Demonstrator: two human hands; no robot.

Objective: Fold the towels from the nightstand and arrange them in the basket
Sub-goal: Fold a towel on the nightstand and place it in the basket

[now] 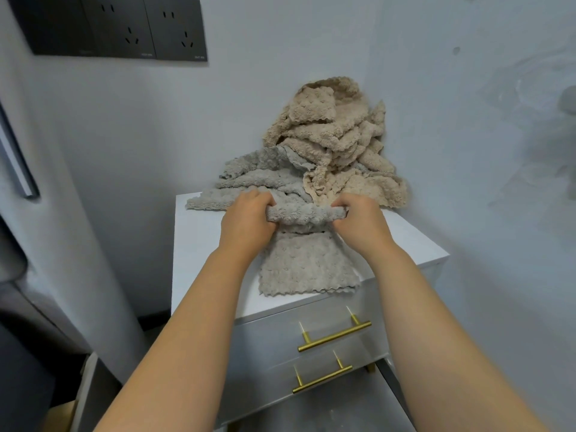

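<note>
A grey fluffy towel (307, 266) lies on the white nightstand (199, 254), its near end reaching the front edge. My left hand (246, 222) and my right hand (358, 222) each grip a bunched fold of this towel, side by side. Behind it sit more grey towels (249, 179) and a tall heap of beige towels (336, 141) piled against the wall corner. No basket is in view.
The nightstand has two drawers with gold bar handles (335, 335). Walls close in behind and to the right. A dark socket panel (124, 26) hangs on the wall at upper left. Dark furniture (28, 338) stands at the left.
</note>
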